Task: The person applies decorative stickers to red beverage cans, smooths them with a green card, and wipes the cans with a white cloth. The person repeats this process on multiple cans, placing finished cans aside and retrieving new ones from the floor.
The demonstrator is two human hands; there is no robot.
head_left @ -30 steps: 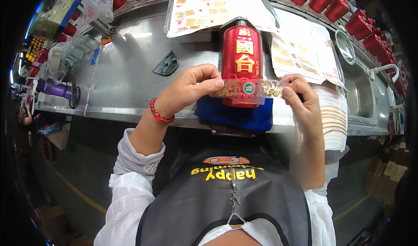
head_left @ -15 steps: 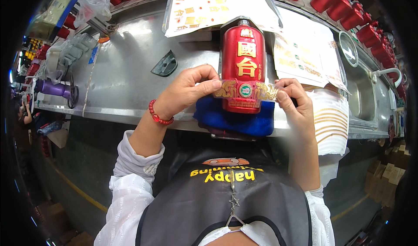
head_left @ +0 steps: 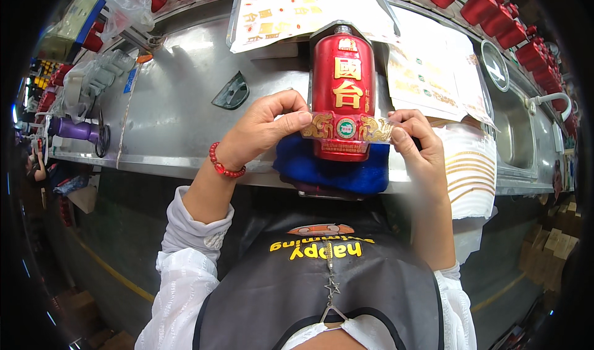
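Observation:
A red bottle (head_left: pixel 344 96) with raised gold characters lies on a blue cloth (head_left: pixel 334 173) near the bench's front edge, its neck away from me. Across its lower part runs a clear decal strip (head_left: pixel 318 125) with gold patterns and a green-and-white round emblem. My left hand (head_left: pixel 272 124) pinches the strip's left end between thumb and forefinger. At the other end my right hand (head_left: pixel 417 136) pinches it the same way, to the right of the bottle. Whether the strip touches the bottle all along cannot be made out.
Decal sheets lie on a tray (head_left: pixel 232 34) behind the bottle, with another sheet (head_left: pixel 427 90) to its right. White paper (head_left: pixel 464 177) with gold arcs hangs over the front edge. A dark green scraper (head_left: pixel 232 91) lies left. A sink (head_left: pixel 516 136) and several red bottles (head_left: pixel 498 22) stand right.
Both hands keep hold of the strip in nearly the same pose. The whole view has shifted slightly, and the bottle appears a little further left.

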